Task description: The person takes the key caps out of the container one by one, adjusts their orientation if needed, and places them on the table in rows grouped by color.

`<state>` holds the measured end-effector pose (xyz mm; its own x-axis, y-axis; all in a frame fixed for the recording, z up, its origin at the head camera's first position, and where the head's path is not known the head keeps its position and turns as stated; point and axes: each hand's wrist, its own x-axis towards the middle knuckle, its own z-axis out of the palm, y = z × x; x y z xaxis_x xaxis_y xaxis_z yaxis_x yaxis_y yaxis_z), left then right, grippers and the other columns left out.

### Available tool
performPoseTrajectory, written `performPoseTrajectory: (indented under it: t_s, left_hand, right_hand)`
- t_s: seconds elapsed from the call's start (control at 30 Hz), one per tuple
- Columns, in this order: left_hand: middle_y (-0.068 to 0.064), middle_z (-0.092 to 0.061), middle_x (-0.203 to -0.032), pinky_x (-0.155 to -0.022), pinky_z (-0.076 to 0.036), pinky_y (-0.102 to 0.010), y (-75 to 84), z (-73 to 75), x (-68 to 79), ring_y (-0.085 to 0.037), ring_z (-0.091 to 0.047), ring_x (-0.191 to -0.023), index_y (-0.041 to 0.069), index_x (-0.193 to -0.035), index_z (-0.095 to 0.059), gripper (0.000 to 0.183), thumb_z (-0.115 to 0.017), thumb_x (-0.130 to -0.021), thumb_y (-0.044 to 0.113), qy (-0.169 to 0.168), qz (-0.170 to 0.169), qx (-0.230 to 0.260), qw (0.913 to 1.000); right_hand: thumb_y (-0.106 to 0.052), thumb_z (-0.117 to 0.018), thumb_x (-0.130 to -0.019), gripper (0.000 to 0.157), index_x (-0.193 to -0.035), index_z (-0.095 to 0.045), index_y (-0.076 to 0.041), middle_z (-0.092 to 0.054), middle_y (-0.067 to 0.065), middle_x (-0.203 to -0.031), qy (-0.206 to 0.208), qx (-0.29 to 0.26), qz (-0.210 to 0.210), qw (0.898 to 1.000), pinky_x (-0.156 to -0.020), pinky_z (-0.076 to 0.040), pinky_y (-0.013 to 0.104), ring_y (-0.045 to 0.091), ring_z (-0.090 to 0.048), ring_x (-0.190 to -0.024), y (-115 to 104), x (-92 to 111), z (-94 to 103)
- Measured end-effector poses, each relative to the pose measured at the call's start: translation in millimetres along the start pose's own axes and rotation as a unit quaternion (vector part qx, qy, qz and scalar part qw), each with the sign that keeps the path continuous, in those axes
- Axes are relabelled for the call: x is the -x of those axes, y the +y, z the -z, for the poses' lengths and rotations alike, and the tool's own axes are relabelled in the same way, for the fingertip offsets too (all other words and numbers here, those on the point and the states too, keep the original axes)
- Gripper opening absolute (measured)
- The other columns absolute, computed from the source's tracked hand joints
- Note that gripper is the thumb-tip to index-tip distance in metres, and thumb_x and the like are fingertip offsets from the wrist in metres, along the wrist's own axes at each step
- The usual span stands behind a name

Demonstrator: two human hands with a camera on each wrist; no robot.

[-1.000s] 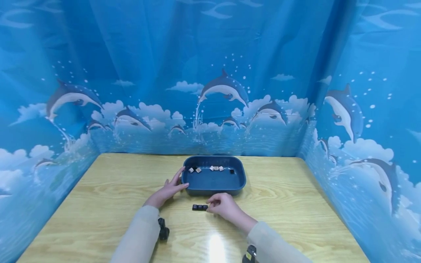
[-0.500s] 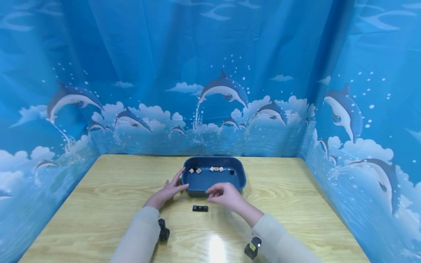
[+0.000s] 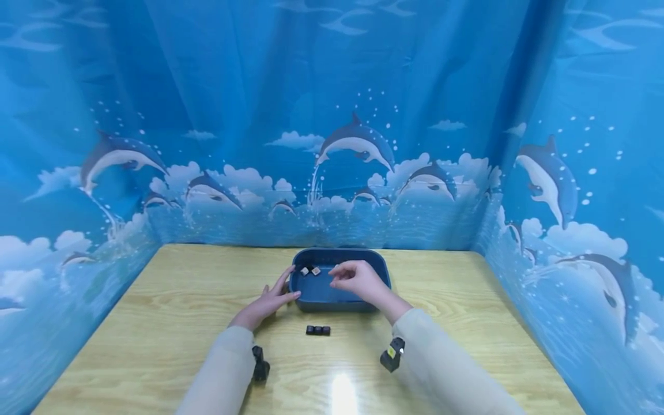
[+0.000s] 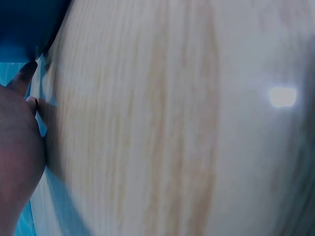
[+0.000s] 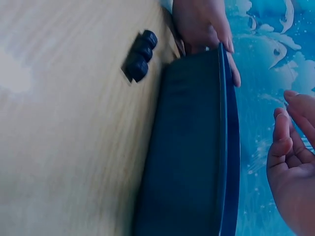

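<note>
A dark blue tray (image 3: 337,307) stands toward the back of the table. My left hand (image 3: 264,305) rests at its left side, fingers spread and touching the rim. Over the tray hovers my right hand (image 3: 360,280), its fingers loosely bent; the right wrist view shows nothing between them. Two white keycap-like pieces (image 3: 316,271) lie in the tray's left part, with something small and black beside them. Other pieces in there are mostly hidden behind my right hand. In front of the tray, three black keycaps (image 3: 318,330) form a tight row on the table.
The wooden table (image 3: 207,288) runs back to a blue dolphin-printed curtain (image 3: 233,144), which also hangs along both sides. A bright light reflection (image 3: 342,392) lies on the tabletop near the front.
My right hand has left the right end of the black row and moved up and away over the tray. The three keycaps stay in place. My left hand keeps its position at the rim.
</note>
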<state>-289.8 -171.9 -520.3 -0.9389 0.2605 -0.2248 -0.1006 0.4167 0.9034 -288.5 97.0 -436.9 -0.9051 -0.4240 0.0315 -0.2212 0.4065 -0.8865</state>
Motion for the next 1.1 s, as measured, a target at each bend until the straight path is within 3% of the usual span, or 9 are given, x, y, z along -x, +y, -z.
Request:
performPoseTrajectory:
  t_s: [0.17,0.43,0.53,0.73,0.93,1.1]
  left_hand:
    - [-0.023,-0.025,-0.156,-0.108,0.021,-0.060,0.4,1.0,-1.3,-0.044,0.016,-0.143,0.034,-0.158,-0.009,0.083,-0.062,-0.094,0.044,0.005,0.007,-0.008,0.9999]
    - [-0.023,-0.025,-0.156,-0.108,0.019,-0.062,3.6,1.2,-1.9,-0.044,0.019,-0.142,0.035,-0.157,-0.010,0.082,-0.062,-0.094,0.044,0.011,0.011,-0.014,0.9998]
    - [-0.023,-0.026,-0.156,-0.108,0.019,-0.062,3.9,-0.1,-2.9,-0.045,0.018,-0.142,0.034,-0.157,-0.011,0.082,-0.062,-0.094,0.044,0.011,0.008,-0.014,0.9998]
    - [-0.025,-0.025,-0.155,-0.107,0.018,-0.065,2.5,-3.1,-3.4,-0.046,0.016,-0.142,0.033,-0.157,-0.013,0.081,-0.062,-0.094,0.044,0.009,0.010,-0.018,0.9998]
    - [-0.026,-0.024,-0.155,-0.104,0.016,-0.070,3.3,-4.0,-2.1,-0.048,0.021,-0.140,0.035,-0.157,-0.012,0.080,-0.061,-0.094,0.045,0.010,0.013,-0.013,0.9998]
    - [-0.026,-0.023,-0.155,-0.104,0.013,-0.073,2.6,-4.3,1.9,-0.049,0.019,-0.140,0.035,-0.157,-0.013,0.081,-0.062,-0.094,0.044,0.014,0.018,-0.014,0.9996]
  right_hand:
    - [-0.011,-0.070,-0.090,0.016,-0.105,-0.075,-0.010,-0.069,0.002,-0.093,-0.019,0.004,-0.006,1.000,-0.081,-0.054,0.052,0.017,-0.064,-0.084,-0.3,-18.6,3.5]
    - [-0.012,-0.069,-0.091,0.018,-0.108,-0.074,-0.007,-0.069,0.015,-0.112,-0.050,0.023,0.000,0.998,-0.085,-0.055,0.045,0.019,-0.066,-0.091,-9.2,-47.4,7.0]
    - [-0.010,-0.067,-0.093,0.018,-0.110,-0.073,-0.008,-0.069,0.014,-0.112,-0.062,0.033,-0.005,0.998,-0.083,-0.055,0.046,0.022,-0.066,-0.092,-9.9,-56.3,8.5]
    - [-0.010,-0.066,-0.093,0.022,-0.113,-0.072,-0.003,-0.070,0.008,-0.108,-0.081,0.067,-0.012,0.994,-0.076,-0.056,0.035,0.016,-0.066,-0.089,-6.7,-71.2,10.8]
    - [-0.009,-0.066,-0.093,0.023,-0.115,-0.071,-0.003,-0.069,0.005,-0.104,-0.109,0.070,-0.012,0.992,-0.086,-0.054,0.047,0.016,-0.065,-0.089,-0.5,-85.3,8.0]
    - [-0.008,-0.067,-0.092,0.023,-0.115,-0.071,-0.005,-0.070,0.006,-0.105,-0.138,0.093,-0.012,0.986,-0.086,-0.054,0.042,0.015,-0.065,-0.091,5.0,-95.1,0.1]
